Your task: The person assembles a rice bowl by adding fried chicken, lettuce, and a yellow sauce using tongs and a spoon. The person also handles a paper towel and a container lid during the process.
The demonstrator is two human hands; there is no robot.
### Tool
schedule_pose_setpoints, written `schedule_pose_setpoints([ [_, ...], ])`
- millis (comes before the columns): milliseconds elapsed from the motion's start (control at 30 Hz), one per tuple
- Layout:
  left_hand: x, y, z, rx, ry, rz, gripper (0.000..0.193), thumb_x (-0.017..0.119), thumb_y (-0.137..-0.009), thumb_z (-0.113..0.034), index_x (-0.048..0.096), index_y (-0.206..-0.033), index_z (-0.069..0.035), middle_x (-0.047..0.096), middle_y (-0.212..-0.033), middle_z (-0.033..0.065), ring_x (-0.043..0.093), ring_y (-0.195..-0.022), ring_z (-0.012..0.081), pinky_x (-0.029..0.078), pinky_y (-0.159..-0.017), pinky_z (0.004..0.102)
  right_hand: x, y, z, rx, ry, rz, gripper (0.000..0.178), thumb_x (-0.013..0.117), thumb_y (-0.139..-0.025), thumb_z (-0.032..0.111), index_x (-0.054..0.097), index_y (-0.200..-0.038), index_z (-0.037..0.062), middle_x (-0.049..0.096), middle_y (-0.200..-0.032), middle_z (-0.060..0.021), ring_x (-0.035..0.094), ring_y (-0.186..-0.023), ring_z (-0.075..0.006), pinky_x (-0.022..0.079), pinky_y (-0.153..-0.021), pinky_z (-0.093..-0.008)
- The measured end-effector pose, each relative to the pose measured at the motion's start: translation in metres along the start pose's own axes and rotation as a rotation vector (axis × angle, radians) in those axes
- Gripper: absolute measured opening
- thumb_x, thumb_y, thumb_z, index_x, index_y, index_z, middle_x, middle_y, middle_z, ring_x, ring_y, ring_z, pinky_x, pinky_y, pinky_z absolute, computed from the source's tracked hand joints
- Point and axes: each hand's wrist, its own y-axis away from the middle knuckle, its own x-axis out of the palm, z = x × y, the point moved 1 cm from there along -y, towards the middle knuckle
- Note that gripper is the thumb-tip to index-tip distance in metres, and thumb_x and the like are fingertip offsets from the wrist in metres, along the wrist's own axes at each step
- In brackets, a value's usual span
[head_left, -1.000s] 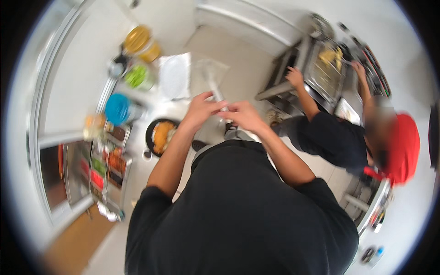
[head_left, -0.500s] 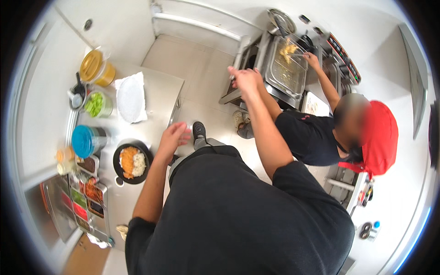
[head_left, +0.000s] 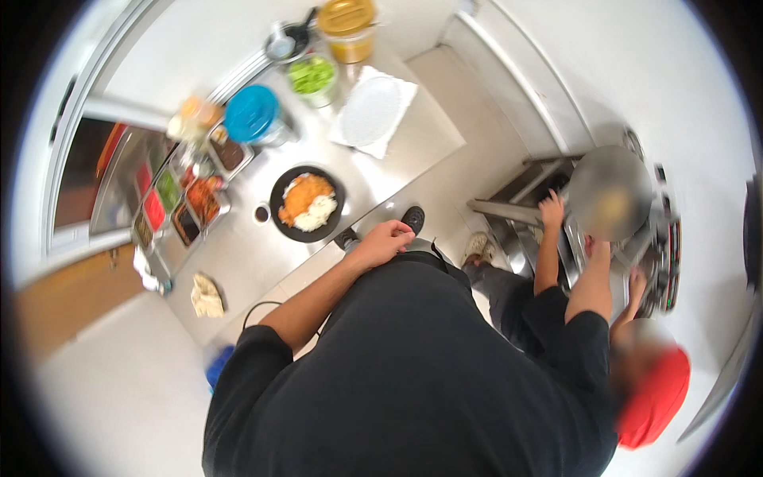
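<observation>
My left hand [head_left: 385, 242] is in front of my waist, its fingers curled together with nothing visible in them. To its left, on the steel counter [head_left: 246, 286], sits a black bowl [head_left: 278, 208] of white rice [head_left: 315, 213] topped with a golden fried piece [head_left: 299, 199]; the hand does not touch it. My right arm reaches out to the right over the fryer station [head_left: 568, 238]. My right hand [head_left: 594, 245] is at the lower edge of a blurred round grey shape, which hides its fingers. Whether it holds anything cannot be made out.
A co-worker in a red head covering [head_left: 660, 397] stands at right, one hand [head_left: 552, 208] beside mine. Along the counter are a blue-lidded tub [head_left: 253, 114], lettuce tub [head_left: 311, 75], yellow-lidded tub [head_left: 347, 32], paper-lined plate [head_left: 372, 110], topping trays [head_left: 203, 200] and cloth [head_left: 207, 296].
My view has turned, so the counter appears higher and the fryer lower right. My left hand has gone from spread fingers to curled ones near my waist. My right arm now extends further right.
</observation>
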Motion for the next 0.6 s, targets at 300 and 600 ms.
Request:
schedule_pose_setpoints([
  [300, -0.04, 0.042, 0.041, -0.038, -0.198, -0.251, 0.037, 0.064, -0.095, -0.03, 0.063, -0.116, 0.0, 0.068, -0.095, 0.0079, 0.066, -0.08, 0.0149, 0.052, -0.072, 0.0292, 0.114, -0.137, -0.081, -0.269, -0.4, 1.015, 0.035, 0.046, -0.098, 0.036, 0.07, -0.109, 0.0143, 0.069, -0.111, 0.0009, 0.052, -0.118, -0.0207, 0.034, -0.102, -0.0495],
  [600, -0.101, 0.084, 0.117, -0.317, 0.163, -0.398, 0.043, 0.063, -0.096, -0.039, 0.06, -0.12, -0.003, 0.068, -0.101, 0.0085, 0.065, -0.083, 0.0158, 0.054, -0.072, 0.0313, 0.133, -0.084, -0.051, -0.427, -0.493, 1.038, 0.035, 0.045, -0.099, 0.035, 0.071, -0.108, 0.0128, 0.071, -0.106, -0.0017, 0.057, -0.114, -0.0221, 0.04, -0.099, -0.0478],
])
